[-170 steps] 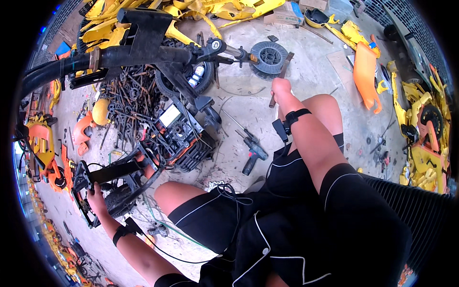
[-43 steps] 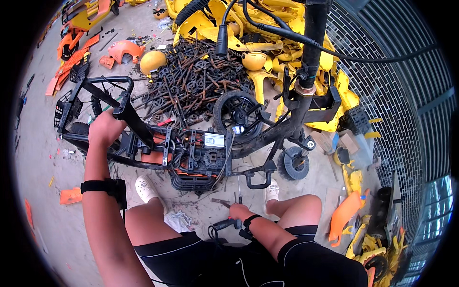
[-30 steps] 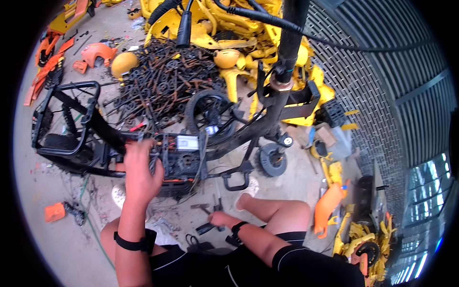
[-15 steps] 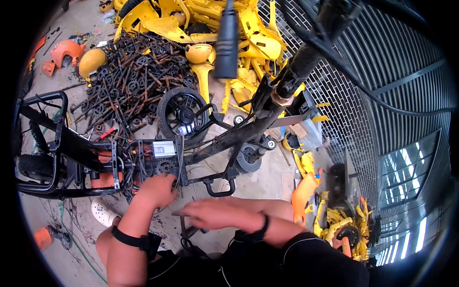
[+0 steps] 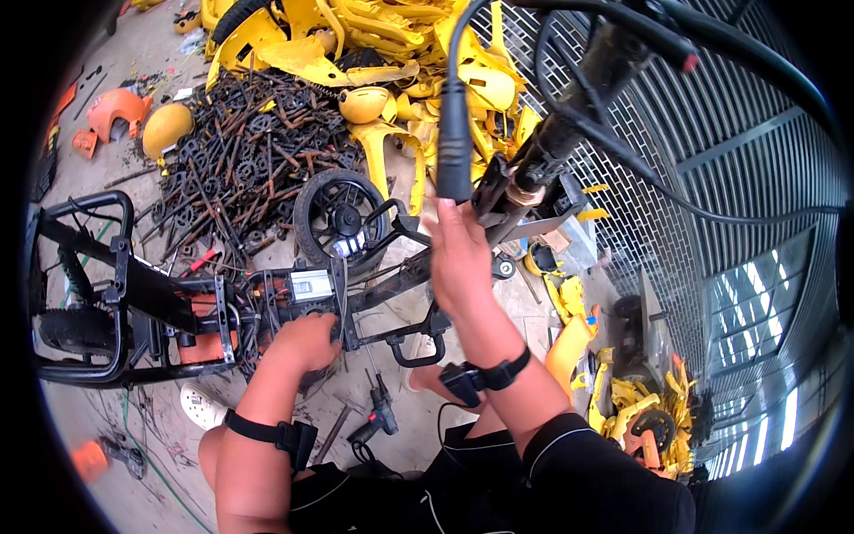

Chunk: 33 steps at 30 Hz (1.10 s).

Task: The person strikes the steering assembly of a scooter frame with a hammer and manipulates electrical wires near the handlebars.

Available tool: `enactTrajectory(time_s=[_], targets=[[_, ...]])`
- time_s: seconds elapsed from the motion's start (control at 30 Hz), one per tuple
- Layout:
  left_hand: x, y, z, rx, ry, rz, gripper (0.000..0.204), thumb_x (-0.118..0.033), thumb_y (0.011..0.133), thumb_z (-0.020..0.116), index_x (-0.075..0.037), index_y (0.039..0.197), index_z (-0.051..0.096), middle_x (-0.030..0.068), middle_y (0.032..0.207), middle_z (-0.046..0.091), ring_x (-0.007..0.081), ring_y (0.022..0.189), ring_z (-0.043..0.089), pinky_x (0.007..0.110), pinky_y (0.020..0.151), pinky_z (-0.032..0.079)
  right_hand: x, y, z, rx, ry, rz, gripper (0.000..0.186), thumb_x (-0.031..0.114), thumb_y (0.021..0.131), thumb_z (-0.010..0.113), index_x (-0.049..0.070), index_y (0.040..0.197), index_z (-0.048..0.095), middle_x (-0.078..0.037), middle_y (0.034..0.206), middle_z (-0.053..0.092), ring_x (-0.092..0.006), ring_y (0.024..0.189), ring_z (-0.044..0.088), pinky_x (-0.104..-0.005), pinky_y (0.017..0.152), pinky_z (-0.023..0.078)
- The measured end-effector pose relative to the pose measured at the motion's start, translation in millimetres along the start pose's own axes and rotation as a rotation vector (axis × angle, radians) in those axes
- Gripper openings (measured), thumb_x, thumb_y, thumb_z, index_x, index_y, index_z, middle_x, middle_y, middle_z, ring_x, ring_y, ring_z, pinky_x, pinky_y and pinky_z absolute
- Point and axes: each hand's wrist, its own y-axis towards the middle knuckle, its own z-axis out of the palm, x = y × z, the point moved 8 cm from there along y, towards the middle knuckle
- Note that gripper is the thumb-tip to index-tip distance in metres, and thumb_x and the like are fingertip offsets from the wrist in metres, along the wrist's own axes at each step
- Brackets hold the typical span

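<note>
A black electric scooter frame [image 5: 382,290] lies across the space before me, with a silver controller box [image 5: 310,286] and loose wiring in its middle. My left hand [image 5: 305,343] is curled at the frame's near side, just below the box; what its fingers hold is hidden. Raised to the right, my right hand [image 5: 461,267] has its fingers stretched forward over the frame, near the steering tube [image 5: 556,133]. Its fingertips appear just under a hanging black cable connector [image 5: 455,142]; I cannot tell whether they touch. A power drill [image 5: 382,416] lies on the ground between my arms.
Beyond the frame lie a black wheel [image 5: 342,218], a heap of rusty cranks and sprockets [image 5: 253,160] and yellow body panels [image 5: 356,62]. A hammer-like bar [image 5: 334,434] lies beside the drill. Black cables [image 5: 694,191] cross the upper right. More yellow scraps [image 5: 632,405] lie right.
My right hand has moved up and forward from above the drill to the steering-tube end of the frame, uncovering the drill. My left hand stays at the frame's middle.
</note>
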Motion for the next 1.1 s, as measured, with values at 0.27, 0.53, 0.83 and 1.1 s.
enactTrajectory(time_s=[0.27,0.53,0.83,1.1], targets=[[6,6,9,0.039,-0.005,-0.011,0.051,-0.033,0.086,0.062,-0.009,0.130,0.056,0.0199,0.126,0.060,0.0375,0.115,0.059,0.046,0.098,0.047,22,-30,88,0.142,0.450,0.111,0.042,0.042,0.104,0.043,0.007,0.125,0.052,-0.009,0.117,0.063,-0.0136,0.090,0.060,-0.0279,0.071,0.048],[11,-6,1,0.076,-0.100,-0.012,0.056,-0.033,0.085,0.063,-0.005,0.133,0.055,0.0236,0.127,0.060,0.0374,0.118,0.058,0.042,0.101,0.046,126,-52,127,0.371,0.668,0.192,0.037,0.037,0.105,0.041,0.008,0.124,0.053,-0.011,0.110,0.065,-0.0161,0.084,0.059,-0.0308,0.073,0.045],[31,-3,10,0.058,-0.068,-0.084,0.053,-0.033,0.086,0.060,-0.005,0.131,0.056,0.0247,0.122,0.063,0.0388,0.115,0.060,0.044,0.098,0.047,163,-81,56,0.515,0.736,0.352,0.047,0.039,0.105,0.037,0.004,0.131,0.053,-0.011,0.121,0.065,-0.0180,0.094,0.061,-0.0315,0.078,0.047],[46,-11,56,-0.032,0.116,-0.144,0.052,-0.035,0.084,0.062,-0.002,0.124,0.059,0.0226,0.108,0.068,0.0388,0.103,0.065,0.045,0.090,0.051,150,-72,31,0.597,0.799,0.473,0.048,0.044,0.101,0.040,0.006,0.121,0.063,-0.005,0.107,0.070,-0.0144,0.085,0.061,-0.0292,0.074,0.045]])
